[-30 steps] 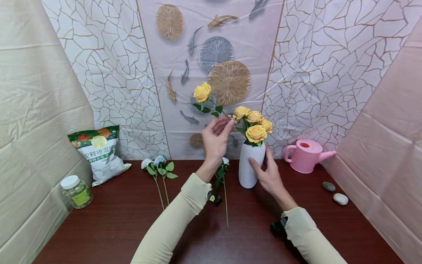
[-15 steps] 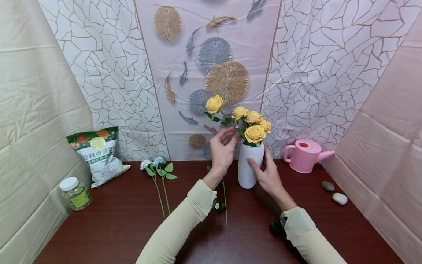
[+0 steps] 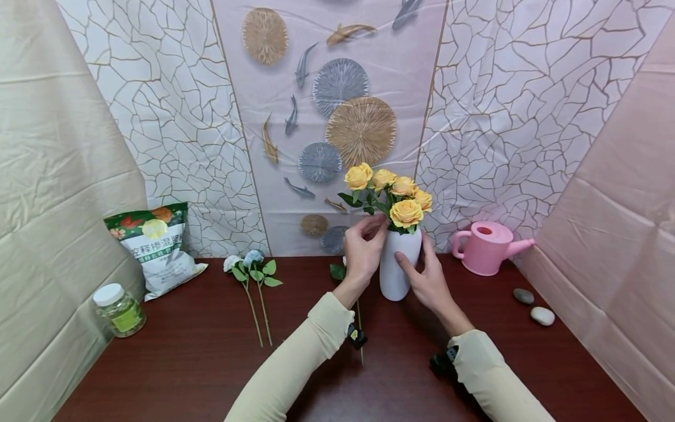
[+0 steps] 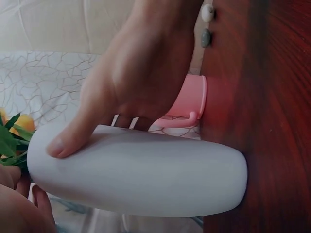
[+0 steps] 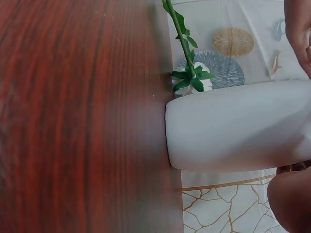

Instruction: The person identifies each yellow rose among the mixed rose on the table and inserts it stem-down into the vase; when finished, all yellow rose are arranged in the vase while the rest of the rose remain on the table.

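In the head view a white vase (image 3: 393, 272) stands upright on the dark red table, with several yellow roses (image 3: 406, 213) in its mouth. My right hand (image 3: 431, 280) holds it from the right; the thumb lies across its front, also plain in the left wrist view. At the mouth's left edge my left hand (image 3: 364, 249) pinches the stem of another yellow rose (image 3: 359, 176), whose bloom leans left beside the others. The stem's lower end is hidden. Behind my left wrist lies a white flower (image 5: 206, 83), its stem (image 3: 361, 355) pointing towards me.
Left on the table lie a white flower (image 3: 231, 262) and a blue flower (image 3: 254, 257). Further left are a fertilizer bag (image 3: 163, 252) and a lidded jar (image 3: 120, 310). A pink watering can (image 3: 486, 249) stands right of the vase, near two stones (image 3: 542, 316). Patterned cloth hangs behind.
My left hand has moved right and down to the vase mouth, bringing the yellow rose from apart at upper left to beside the other blooms. My right hand stays on the vase.
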`<state>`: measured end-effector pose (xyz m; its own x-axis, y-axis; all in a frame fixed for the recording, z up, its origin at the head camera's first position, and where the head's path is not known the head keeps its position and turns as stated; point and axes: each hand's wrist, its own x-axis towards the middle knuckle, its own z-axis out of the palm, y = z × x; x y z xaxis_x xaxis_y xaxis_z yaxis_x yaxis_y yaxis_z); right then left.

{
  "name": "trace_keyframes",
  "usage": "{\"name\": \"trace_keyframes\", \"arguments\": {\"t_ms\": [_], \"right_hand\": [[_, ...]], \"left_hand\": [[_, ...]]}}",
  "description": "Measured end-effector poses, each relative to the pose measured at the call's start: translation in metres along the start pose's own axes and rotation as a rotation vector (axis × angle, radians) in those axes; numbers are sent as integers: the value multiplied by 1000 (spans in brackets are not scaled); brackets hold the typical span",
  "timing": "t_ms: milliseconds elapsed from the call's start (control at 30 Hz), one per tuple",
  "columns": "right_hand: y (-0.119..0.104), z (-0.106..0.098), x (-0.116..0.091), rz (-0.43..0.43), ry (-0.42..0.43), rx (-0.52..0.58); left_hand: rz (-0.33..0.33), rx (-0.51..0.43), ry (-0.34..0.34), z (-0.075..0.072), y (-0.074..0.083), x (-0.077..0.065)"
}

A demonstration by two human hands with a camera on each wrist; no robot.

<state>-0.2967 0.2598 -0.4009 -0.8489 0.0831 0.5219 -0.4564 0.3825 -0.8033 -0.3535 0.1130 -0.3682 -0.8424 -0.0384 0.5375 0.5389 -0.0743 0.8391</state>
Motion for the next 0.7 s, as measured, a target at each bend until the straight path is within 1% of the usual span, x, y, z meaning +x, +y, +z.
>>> {"name": "trace_keyframes", "arguments": {"t_ms": [200, 300, 367, 567, 633, 700], "right_hand": [[0, -1, 0, -9, -1, -2], [0, 0, 0, -15, 1, -3], [0, 0, 0, -19, 2, -5], [0, 0, 0, -15, 5, -7], [0, 0, 0, -11, 6, -10], [0, 0, 0, -7, 8, -15]], "left_hand": [[-32, 28, -33, 0, -2, -4], [-40, 58, -33, -2, -2, -6], [-29, 65, -21, -4, -1, -6], [54, 45, 38, -7, 4, 0], [68, 55, 46, -7, 8, 2], [79, 87, 44, -6, 12, 4]]}}
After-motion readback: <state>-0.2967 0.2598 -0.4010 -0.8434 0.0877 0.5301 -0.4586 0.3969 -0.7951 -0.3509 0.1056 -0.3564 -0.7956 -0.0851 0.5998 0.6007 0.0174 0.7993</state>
